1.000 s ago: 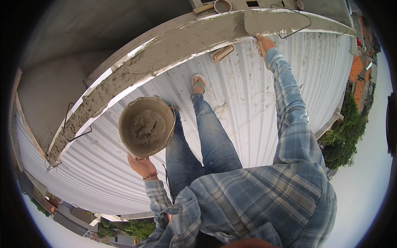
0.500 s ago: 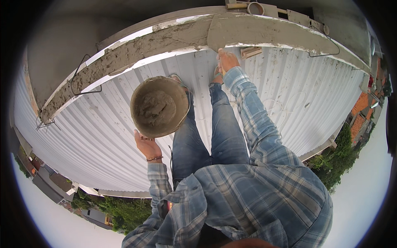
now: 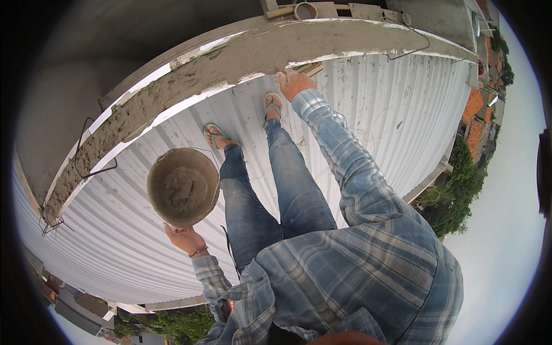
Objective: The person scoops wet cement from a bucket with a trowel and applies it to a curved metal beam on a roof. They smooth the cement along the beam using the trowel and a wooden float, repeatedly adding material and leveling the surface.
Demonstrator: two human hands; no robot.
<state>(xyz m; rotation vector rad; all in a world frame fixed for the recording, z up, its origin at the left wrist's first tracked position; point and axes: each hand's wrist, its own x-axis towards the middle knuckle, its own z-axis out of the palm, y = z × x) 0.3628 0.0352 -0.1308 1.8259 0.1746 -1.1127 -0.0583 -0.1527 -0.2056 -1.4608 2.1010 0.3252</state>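
My left hand (image 3: 185, 239) supports a mortar-smeared bucket (image 3: 154, 190) at its near side, the fingers partly hidden beneath it. Grey wet mortar (image 3: 184, 187) lies in the bucket. My right hand (image 3: 296, 85) is closed around the handle of a trowel (image 3: 278, 59) at the beam's near edge. The handle is hidden by my fingers, and the mortar-coated blade hardly stands out from the beam. That long beam (image 3: 230, 57) has a smooth grey coat toward the right and a rougher, patchy one toward the left.
My sandalled feet stand on a pale corrugated metal sheet (image 3: 368, 109). Bent wire hooks (image 3: 77, 155) clasp the beam on both sides. A short wood piece (image 3: 310, 69) lies by my right hand. Beyond the beam sits a round ring (image 3: 306, 11). Trees and roofs lie below the sheet's edges.
The view has shifted, with the beam and hands moving left in it. The bucket sits lower and farther from the beam. The trowel blade, plain before against the beam, is now harder to see.
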